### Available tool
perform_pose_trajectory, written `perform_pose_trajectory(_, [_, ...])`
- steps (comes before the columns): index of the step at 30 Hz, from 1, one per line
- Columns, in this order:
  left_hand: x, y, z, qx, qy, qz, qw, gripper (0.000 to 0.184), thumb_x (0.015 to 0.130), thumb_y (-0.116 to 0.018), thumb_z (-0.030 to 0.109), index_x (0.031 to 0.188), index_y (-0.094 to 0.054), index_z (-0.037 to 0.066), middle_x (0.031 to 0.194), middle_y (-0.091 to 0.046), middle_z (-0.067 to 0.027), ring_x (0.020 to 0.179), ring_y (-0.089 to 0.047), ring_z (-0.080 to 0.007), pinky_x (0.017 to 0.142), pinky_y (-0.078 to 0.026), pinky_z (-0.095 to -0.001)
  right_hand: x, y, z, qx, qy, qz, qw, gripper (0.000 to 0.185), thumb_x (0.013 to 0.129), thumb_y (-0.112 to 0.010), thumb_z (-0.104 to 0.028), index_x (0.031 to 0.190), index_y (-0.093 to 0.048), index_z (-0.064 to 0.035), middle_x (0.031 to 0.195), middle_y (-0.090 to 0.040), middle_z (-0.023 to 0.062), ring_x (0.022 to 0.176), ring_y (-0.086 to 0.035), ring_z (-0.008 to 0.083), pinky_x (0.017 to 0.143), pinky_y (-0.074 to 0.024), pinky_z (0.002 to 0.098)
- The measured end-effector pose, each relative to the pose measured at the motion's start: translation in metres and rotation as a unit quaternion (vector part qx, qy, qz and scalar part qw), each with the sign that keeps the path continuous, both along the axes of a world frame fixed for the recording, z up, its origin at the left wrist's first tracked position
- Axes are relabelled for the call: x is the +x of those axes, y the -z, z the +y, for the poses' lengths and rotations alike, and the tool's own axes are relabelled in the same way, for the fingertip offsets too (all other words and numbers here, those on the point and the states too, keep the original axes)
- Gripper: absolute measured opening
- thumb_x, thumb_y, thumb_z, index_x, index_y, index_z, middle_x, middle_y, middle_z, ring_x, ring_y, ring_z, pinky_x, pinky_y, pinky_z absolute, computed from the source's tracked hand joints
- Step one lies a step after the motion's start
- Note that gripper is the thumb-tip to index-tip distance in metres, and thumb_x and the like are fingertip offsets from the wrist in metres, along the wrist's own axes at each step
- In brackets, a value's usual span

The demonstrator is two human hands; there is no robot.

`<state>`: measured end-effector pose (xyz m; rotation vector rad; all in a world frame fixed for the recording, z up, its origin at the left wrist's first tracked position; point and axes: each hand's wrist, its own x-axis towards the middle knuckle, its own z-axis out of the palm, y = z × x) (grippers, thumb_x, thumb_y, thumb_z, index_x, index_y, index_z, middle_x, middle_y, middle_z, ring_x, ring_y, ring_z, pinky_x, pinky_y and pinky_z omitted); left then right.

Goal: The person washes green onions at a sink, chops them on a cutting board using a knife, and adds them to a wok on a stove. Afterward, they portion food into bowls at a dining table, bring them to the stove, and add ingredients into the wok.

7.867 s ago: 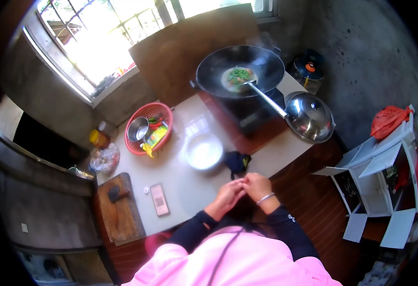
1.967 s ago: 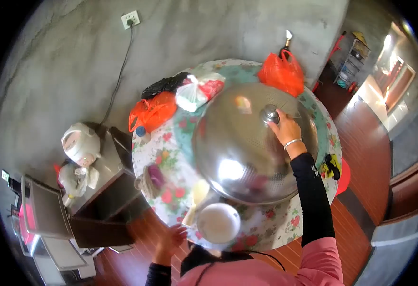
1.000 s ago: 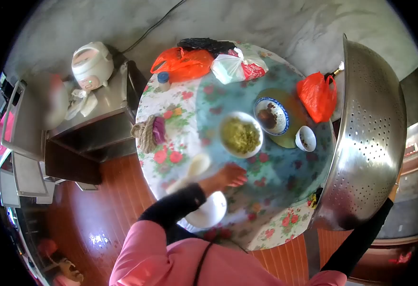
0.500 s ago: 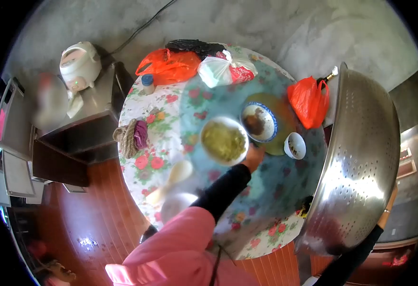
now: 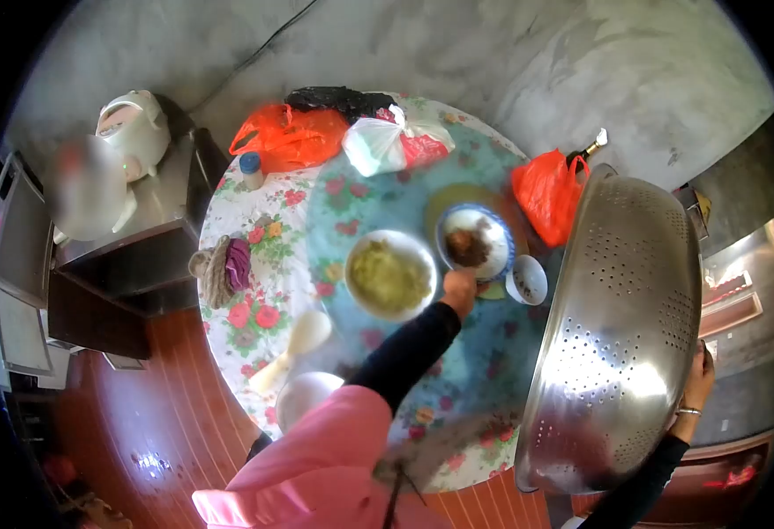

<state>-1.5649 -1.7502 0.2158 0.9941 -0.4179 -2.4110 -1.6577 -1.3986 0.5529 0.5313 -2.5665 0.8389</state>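
Observation:
My left hand [image 5: 460, 289] is closed on the near rim of a blue-rimmed white bowl [image 5: 497, 231] with brown food in it. Beside it on the left is a white bowl [image 5: 431, 253] of yellowish-green food. A small white bowl [image 5: 530, 279] with dark bits sits at the right, close against the blue-rimmed one. My right hand [image 5: 698, 379] grips the far right side of a large perforated metal colander [image 5: 616, 335], which is held up on its side; some of its fingers are hidden behind the metal.
On the round table [image 5: 254, 229] stand an orange bag [image 5: 291, 138], a white bag [image 5: 378, 145], a blue-capped jar [image 5: 251, 167], a folded cloth [image 5: 221, 269], a pale ladle-like utensil [image 5: 303, 337] and another white bowl [image 5: 303, 397]. A red bag [image 5: 547, 196] is by the colander. A rice cooker [image 5: 135, 132] sits left.
My left hand has moved from between the bowls onto the blue-rimmed bowl, which has shifted right toward the small bowl. The colander has come slightly left in view with my right hand on it.

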Motion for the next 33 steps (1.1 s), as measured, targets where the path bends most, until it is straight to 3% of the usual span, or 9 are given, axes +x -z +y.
perform_pose_trajectory(6, [0.075, -0.053, -0.025, -0.054, 0.149, 0.037, 0.987, 0.028, 0.085, -0.043, 0.007, 0.104, -0.044, -0.013, 0.096, -0.056, -0.0198, 0.074, -0.061, -0.0300, 0.061, -0.058, -0.0335, -0.047, 0.018, 0.017, -0.031, 0.001, 0.019, 0.999, 0.053, 0.083, -0.055, -0.044, 0.105, -0.058, 0.0036, 0.076, -0.057, 0.0030, 0.058, -0.044, 0.0076, 0.048, -0.0350, 0.0213])
perform_pose_trajectory(9, [0.148, -0.067, -0.050, -0.107, 0.165, 0.140, 0.970, 0.029, 0.086, -0.041, 0.009, 0.106, -0.044, -0.012, 0.096, -0.057, -0.0204, 0.076, -0.062, -0.0300, 0.061, -0.058, -0.0332, -0.026, 0.015, -0.012, -0.060, 0.000, -0.031, 0.998, 0.051, 0.084, -0.055, -0.042, 0.105, -0.058, 0.0040, 0.076, -0.057, 0.0026, 0.059, -0.045, 0.0074, 0.050, -0.0368, 0.0212])
perform_pose_trajectory(16, [0.306, -0.056, -0.109, -0.527, 0.182, -0.037, 0.829, 0.030, 0.084, -0.043, 0.006, 0.108, -0.045, -0.013, 0.100, -0.058, -0.0211, 0.081, -0.062, -0.0321, 0.065, -0.057, -0.0379, -0.013, 0.036, -0.072, -0.013, -0.081, -0.007, 0.997, 0.045, 0.082, -0.058, -0.040, 0.094, -0.059, 0.0028, 0.073, -0.057, 0.0034, 0.066, -0.048, 0.0110, 0.063, -0.0406, 0.0241])
perform_pose_trajectory(18, [0.336, -0.052, -0.119, -0.480, 0.154, -0.013, 0.863, 0.030, 0.084, -0.042, 0.005, 0.107, -0.045, -0.013, 0.098, -0.058, -0.0209, 0.079, -0.063, -0.0316, 0.063, -0.058, -0.0371, 0.004, 0.038, -0.098, -0.026, -0.079, -0.026, 0.996, 0.047, 0.081, -0.057, -0.042, 0.094, -0.059, 0.0033, 0.075, -0.058, 0.0046, 0.067, -0.049, 0.0123, 0.064, -0.0411, 0.0250])
perform_pose_trajectory(20, [0.352, -0.040, -0.134, -0.141, 0.103, -0.139, 0.975, 0.030, 0.084, -0.039, 0.005, 0.108, -0.044, -0.014, 0.094, -0.060, -0.0214, 0.077, -0.063, -0.0301, 0.062, -0.058, -0.0353, 0.011, 0.040, -0.110, -0.038, -0.080, -0.041, 0.995, 0.048, 0.081, -0.057, -0.043, 0.094, -0.059, 0.0038, 0.076, -0.058, 0.0059, 0.069, -0.050, 0.0136, 0.066, -0.0416, 0.0260])
perform_pose_trajectory(25, [0.360, 0.039, -0.162, -0.114, 0.062, -0.119, 0.984, 0.031, 0.085, -0.035, 0.007, 0.107, -0.043, -0.014, 0.092, -0.060, -0.0222, 0.074, -0.064, -0.0284, 0.061, -0.058, -0.0321, 0.008, 0.036, -0.110, -0.037, -0.047, -0.043, 0.997, 0.051, 0.081, -0.057, -0.043, 0.100, -0.059, 0.0039, 0.084, -0.061, 0.0076, 0.074, -0.054, 0.0146, 0.070, -0.0423, 0.0253])
perform_pose_trajectory(29, [0.364, 0.132, -0.180, -0.573, 0.106, -0.081, 0.808, 0.032, 0.084, -0.037, 0.006, 0.110, -0.042, -0.012, 0.092, -0.060, -0.0204, 0.074, -0.063, -0.0266, 0.061, -0.057, -0.0311, 0.029, 0.016, -0.096, -0.036, -0.044, -0.087, 0.995, 0.047, 0.082, -0.057, -0.040, 0.101, -0.059, 0.0026, 0.077, -0.057, 0.0027, 0.067, -0.049, 0.0094, 0.059, -0.0390, 0.0223])
perform_pose_trajectory(30, [0.364, 0.097, -0.170, -0.364, 0.074, -0.086, 0.924, 0.033, 0.084, -0.037, 0.006, 0.110, -0.042, -0.012, 0.093, -0.060, -0.0204, 0.074, -0.063, -0.0266, 0.062, -0.057, -0.0312, 0.011, 0.024, -0.083, -0.065, -0.054, -0.044, 0.995, 0.043, 0.083, -0.057, -0.038, 0.098, -0.060, 0.0017, 0.071, -0.053, -0.0002, 0.061, -0.043, 0.0064, 0.052, -0.0342, 0.0217])
perform_pose_trajectory(33, [0.364, 0.076, -0.166, -0.114, 0.023, -0.093, 0.989, 0.034, 0.083, -0.037, 0.005, 0.112, -0.041, -0.011, 0.095, -0.059, -0.0202, 0.076, -0.063, -0.0266, 0.064, -0.057, -0.0313, 0.024, 0.016, -0.072, -0.071, -0.037, -0.055, 0.995, 0.043, 0.083, -0.058, -0.037, 0.097, -0.060, 0.0028, 0.072, -0.053, -0.0005, 0.062, -0.044, 0.0063, 0.053, -0.0346, 0.0215])
